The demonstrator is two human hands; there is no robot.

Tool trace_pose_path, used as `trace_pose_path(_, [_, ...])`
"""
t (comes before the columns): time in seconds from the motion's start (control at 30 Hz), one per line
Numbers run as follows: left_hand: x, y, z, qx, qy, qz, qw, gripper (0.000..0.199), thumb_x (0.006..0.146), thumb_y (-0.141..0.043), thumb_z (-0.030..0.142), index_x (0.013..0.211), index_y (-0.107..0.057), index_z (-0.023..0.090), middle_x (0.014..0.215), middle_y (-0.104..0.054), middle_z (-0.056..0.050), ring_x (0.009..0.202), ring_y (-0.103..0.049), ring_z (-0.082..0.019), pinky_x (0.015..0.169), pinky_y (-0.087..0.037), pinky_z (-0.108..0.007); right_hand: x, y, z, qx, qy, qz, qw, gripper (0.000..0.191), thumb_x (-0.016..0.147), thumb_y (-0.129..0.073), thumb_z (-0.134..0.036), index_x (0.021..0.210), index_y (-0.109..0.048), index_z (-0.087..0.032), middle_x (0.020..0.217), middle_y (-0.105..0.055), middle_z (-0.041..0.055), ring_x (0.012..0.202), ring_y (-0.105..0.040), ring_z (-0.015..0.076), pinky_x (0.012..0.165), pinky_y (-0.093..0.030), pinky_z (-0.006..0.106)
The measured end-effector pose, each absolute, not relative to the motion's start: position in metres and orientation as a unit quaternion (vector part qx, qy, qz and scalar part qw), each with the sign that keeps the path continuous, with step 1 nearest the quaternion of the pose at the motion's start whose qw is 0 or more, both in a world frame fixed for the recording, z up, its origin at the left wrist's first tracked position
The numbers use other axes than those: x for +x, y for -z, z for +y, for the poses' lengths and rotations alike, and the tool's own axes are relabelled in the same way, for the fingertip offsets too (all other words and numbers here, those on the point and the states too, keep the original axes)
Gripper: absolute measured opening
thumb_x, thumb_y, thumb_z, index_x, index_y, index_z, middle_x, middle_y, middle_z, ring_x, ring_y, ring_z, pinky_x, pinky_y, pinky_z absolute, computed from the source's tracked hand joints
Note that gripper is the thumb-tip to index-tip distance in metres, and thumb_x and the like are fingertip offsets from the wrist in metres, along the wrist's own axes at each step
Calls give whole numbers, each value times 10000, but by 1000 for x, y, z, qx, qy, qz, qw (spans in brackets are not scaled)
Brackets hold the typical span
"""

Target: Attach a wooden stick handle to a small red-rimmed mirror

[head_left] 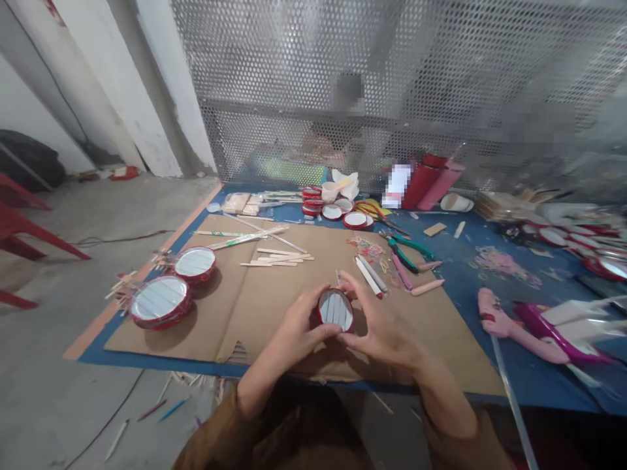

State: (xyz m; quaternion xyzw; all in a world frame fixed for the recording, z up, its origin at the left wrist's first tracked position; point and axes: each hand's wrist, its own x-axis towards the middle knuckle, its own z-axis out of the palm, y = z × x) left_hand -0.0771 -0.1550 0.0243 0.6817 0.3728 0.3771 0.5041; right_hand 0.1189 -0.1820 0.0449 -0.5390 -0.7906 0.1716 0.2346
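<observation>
Between my left hand [300,320] and my right hand [375,323] is a small red-rimmed round drum [336,311], its pale face crossed by several thin lines like strings. Both hands grip it by the rim, with thumbs along the near edge and fingers curled round the sides. It is tilted toward me above the cardboard sheet [230,294]. Beyond my hands lies a loose row of flat wooden sticks [279,258]. Close to my right fingers rest white sticks, possibly glue sticks [369,275], and a purple-handled tool [401,271].
Two larger red drums [160,301] with sticks attached sit at the left. Pliers with green handles [404,251] and rubber bands [365,247] lie right of centre. A pink glue gun [519,329] is at the right. More red-rimmed discs [355,220] stand before the perforated metal panel [294,85].
</observation>
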Motion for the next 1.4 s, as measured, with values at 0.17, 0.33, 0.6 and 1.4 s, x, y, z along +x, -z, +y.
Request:
trace_pose_path(0.17, [-77, -28, -155, 672, -347, 396, 521, 687, 678, -765, 193, 1323, -529, 202, 1324, -579, -102, 1139, -568, -242, 966, -456, -363, 114, -45, -186, -524, -208, -771, 298, 856, 794, -681, -343, 1498, -204, -239, 1379, -522, 134, 1258, -521, 266, 1029, -460, 446])
trace_pose_path(0.33, [-75, -26, -155, 688, -298, 434, 500, 690, 649, -772, 159, 1304, -557, 192, 1251, -634, -92, 1090, -600, -231, 930, -476, -342, 111, -37, -195, -522, -143, -783, 308, 829, 816, -660, -284, 1499, -192, -242, 1345, -549, 137, 1229, -548, 268, 987, -496, 446])
trace_pose_path(0.6, [-76, -27, -157, 682, -307, 449, 490, 424, 778, -605, 127, 1190, -636, 221, 1085, -693, -52, 863, -649, -163, 780, -532, -286, 119, -23, -213, -529, -36, -774, 347, 772, 825, -667, -416, 1460, -285, -200, 1268, -578, 151, 1165, -572, 288, 934, -518, 450])
trace_pose_path(1.4, [-69, -25, -153, 613, -346, 463, 540, 368, 861, -497, 195, 1227, -466, 174, 752, -540, 33, 674, -531, -119, 655, -436, -241, 80, -14, -206, -608, 54, -732, 302, 692, 827, -605, -533, 1341, -419, -109, 1135, -587, 192, 1032, -587, 325, 830, -530, 467])
